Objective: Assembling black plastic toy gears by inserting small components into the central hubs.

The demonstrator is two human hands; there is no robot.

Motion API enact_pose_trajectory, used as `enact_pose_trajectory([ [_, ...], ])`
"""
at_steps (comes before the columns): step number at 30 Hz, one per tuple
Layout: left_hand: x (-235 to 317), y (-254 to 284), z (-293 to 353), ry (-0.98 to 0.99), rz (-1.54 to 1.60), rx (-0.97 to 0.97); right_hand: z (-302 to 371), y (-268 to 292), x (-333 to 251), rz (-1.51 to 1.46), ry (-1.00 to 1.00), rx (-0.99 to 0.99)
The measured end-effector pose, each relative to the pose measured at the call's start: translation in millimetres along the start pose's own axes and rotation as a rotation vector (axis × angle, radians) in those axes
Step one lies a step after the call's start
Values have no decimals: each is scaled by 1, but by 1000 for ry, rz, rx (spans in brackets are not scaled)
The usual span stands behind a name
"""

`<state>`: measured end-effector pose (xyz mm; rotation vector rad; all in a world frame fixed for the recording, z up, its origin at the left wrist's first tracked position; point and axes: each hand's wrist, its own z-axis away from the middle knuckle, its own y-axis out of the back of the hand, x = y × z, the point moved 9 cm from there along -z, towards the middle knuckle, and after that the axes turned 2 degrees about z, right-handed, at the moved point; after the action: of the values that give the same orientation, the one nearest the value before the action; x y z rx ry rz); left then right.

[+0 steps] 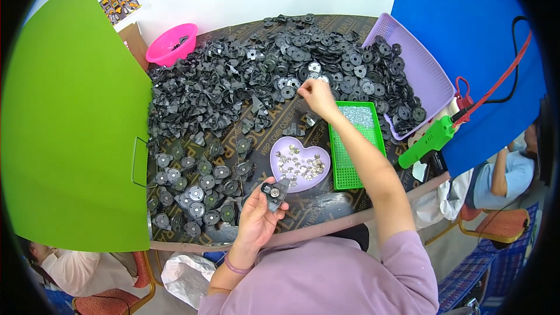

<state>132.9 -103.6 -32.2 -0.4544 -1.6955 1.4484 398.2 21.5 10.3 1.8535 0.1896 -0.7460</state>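
My left hand (256,217) is closed around a black plastic part (275,195) with a round metal piece at its middle, held near the table's front edge. My right hand (317,96) reaches forward to the pile of black round discs (344,73), its fingers pinched together. What they hold, if anything, is hidden. Beside the held part lies a lilac heart-shaped dish (275,164) with several small metal pieces in it. Under my right forearm stands a green tray (337,182) with small silvery bits at its far end.
Angular black parts (204,81) heap up at the far left. Finished-looking round assemblies (196,193) lie at the near left. A pink basket (157,52), a lilac basket (434,70) and a green power screwdriver (429,143) flank the table. Green (76,122) and blue (466,41) panels border it.
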Motion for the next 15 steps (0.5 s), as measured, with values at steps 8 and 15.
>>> enact_pose_trajectory([
  [8,-7,-13,-13,26,-58,-29,109,30,-74,-1508,-42,-612],
  [15,-12,-22,-14,43,-94,-10,155,75,-99,-1101,337,-336],
])
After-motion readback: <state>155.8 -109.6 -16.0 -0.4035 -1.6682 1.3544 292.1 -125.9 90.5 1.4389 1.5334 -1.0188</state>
